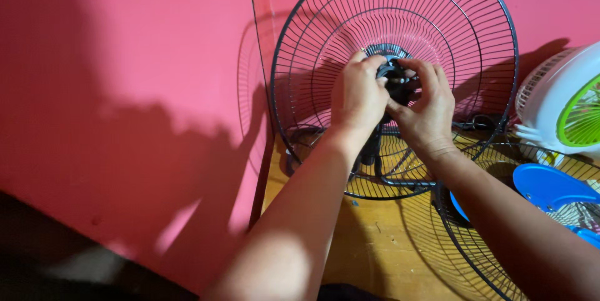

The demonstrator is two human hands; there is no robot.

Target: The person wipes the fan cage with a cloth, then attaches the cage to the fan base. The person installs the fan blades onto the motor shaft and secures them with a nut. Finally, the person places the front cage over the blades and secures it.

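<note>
A round black wire fan guard [437,20] stands upright against the pink wall. At its centre sits a black hub [395,79], mostly covered by my fingers. My left hand [357,98] grips the hub from the left. My right hand [425,110] holds it from the right, fingers curled over the top. Behind the guard a dark stand and base [375,151] show through the wires.
A second wire guard [475,238] lies flat on the wooden surface [375,245] at lower right, with blue fan blades [550,188] on it. A small white fan with a green grille [569,104] stands at the right edge. A pink wall [125,88] fills the left.
</note>
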